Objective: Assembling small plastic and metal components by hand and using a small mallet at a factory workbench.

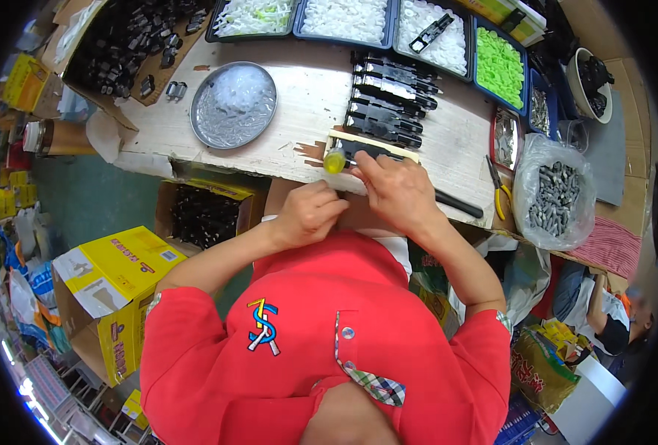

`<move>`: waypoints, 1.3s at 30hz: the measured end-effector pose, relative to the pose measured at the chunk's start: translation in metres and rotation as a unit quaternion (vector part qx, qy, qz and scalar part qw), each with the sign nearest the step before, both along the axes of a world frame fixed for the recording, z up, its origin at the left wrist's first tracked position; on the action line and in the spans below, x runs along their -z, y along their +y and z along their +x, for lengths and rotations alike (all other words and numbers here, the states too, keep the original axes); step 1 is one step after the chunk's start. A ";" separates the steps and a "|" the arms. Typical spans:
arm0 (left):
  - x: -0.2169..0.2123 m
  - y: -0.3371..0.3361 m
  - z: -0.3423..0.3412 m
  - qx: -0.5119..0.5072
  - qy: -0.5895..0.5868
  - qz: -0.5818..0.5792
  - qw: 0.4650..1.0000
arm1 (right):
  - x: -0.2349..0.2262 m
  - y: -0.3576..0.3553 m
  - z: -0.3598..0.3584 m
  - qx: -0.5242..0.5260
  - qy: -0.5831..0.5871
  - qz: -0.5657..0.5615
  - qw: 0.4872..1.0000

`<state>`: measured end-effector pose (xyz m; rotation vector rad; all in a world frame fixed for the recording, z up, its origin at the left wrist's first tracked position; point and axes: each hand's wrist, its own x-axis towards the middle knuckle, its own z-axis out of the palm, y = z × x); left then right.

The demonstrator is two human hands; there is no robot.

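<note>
Close to the table's front edge, my right hand (399, 189) is closed. Its fingertips are bent down against a long black plastic part (352, 146) in a cream-coloured holder (338, 135); what they pinch is hidden. A mallet with a see-through yellow head (334, 161) lies there, its black handle (459, 204) running out from under this hand. Just off the edge, my left hand (310, 213) has its fingers curled together, and I cannot see what is in them. Several similar black parts (385, 111) lie in a row beyond the holder.
Trays of white-green pieces (252, 16), white pieces (344, 18), more white pieces (436, 46) and green caps (499, 67) line the back. Left stands a round metal dish (234, 137). Yellow-handled pliers (502, 199) and a bag of metal parts (555, 200) lie right. An open carton (132, 259) stands below.
</note>
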<state>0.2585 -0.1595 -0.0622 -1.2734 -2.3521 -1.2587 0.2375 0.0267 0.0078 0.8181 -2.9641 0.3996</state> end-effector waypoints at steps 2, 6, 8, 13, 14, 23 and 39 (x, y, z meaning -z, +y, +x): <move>-0.005 -0.011 -0.001 -0.047 -0.010 0.013 0.999 | 0.002 0.012 0.003 0.044 0.010 -0.134 0.990; -0.020 -0.016 -0.023 -0.130 0.010 0.027 0.991 | -0.004 0.050 0.005 0.190 0.069 -0.122 0.972; -0.026 -0.005 -0.040 -0.130 0.040 0.008 0.991 | 0.008 0.077 0.010 0.247 0.081 0.016 0.965; -0.014 0.022 -0.070 -0.015 0.071 -0.068 0.995 | 0.043 0.122 0.026 0.290 0.062 0.053 0.953; -0.015 0.022 -0.074 0.010 0.075 -0.084 0.994 | 0.040 0.127 0.023 0.263 0.071 0.050 0.961; -0.024 0.047 -0.125 -0.051 0.153 -0.050 0.986 | 0.010 0.110 -0.101 0.131 0.210 0.012 0.969; 0.004 -0.190 -0.141 -0.568 -0.005 -0.014 0.823 | 0.019 0.105 -0.198 0.003 0.270 0.084 0.959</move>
